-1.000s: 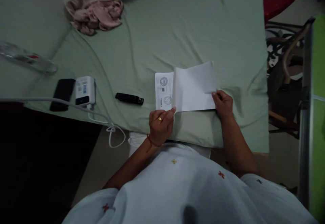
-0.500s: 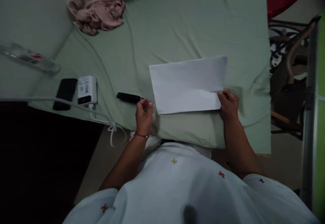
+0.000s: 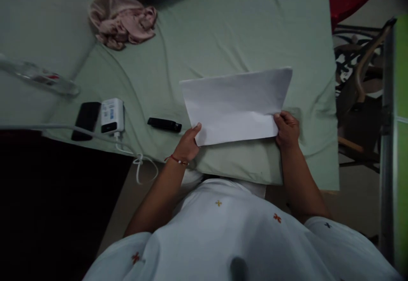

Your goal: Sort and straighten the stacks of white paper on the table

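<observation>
gripping the white paper [image 3: 236,104] at both near corners: my right hand [image 3: 287,130] pinches it, my left hand [image 3: 188,143] pinches too, fingers partly hidden underneath.

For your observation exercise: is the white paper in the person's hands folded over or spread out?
Spread out: the white paper shows one blank face, held at its near corners by the left hand and right hand.

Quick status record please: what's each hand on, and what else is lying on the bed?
left hand: at the near left corner of the white paper
right hand: grips the paper's near right corner
surface: green sheet
left of paper: black stapler-like item, white device, dark phone, white cable
far left: pink cloth, clear bottle
</observation>
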Demonstrator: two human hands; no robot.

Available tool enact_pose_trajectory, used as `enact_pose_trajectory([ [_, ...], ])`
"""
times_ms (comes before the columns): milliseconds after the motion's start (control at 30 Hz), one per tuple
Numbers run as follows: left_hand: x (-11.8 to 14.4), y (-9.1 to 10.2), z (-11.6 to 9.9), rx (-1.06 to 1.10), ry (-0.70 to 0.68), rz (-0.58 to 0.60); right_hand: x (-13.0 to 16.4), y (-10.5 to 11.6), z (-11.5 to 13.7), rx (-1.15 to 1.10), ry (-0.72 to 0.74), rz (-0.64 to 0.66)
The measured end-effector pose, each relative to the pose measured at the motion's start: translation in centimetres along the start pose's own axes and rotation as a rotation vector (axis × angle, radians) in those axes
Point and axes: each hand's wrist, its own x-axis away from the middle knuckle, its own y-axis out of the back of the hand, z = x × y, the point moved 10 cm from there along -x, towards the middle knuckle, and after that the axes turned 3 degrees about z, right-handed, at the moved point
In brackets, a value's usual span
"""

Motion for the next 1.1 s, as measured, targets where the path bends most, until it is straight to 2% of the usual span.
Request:
enact_pose_trajectory([
  [133,1.0,-2.2,2.5,0.242,0.338,0.189,-0.1,-0.1,0.6,0.034,0.039,0.02],
  [233,2.2,-3.4,3.2,0.231,0.494,0.294,0.0,-0.2,0.5,0.014,0.022,0.026],
  [300,2.4,-3.6,3.0,0.191,0.485,0.3,0.0,-0.2,0.3,-0.015,0.002,0.019],
  [467,2.1,-3.3,2.6,0.112,0.43,0.214,0.1,-0.6,0.1,0.008,-0.014,0.053],
  [733,2.6,-3.8,1.4,0.032,0.295,0.271,0.0,-0.9,-0.3,0.011,-0.061,0.131],
  [967,2.9,-3.4,1.5,-0.056,0.273,0.272,0.5,-1.4,0.4,-0.048,-0.104,0.155],
  [1033,3.0,-3.8,1.1,-0.053,0.259,0.276,0.9,-1.6,0.4,-0.042,-0.161,0.187],
  [1100,3.2,-4.2,1.0,-0.054,0.251,0.29,1.4,-1.9,-0.2,-0.05,-0.28,0.242],
])
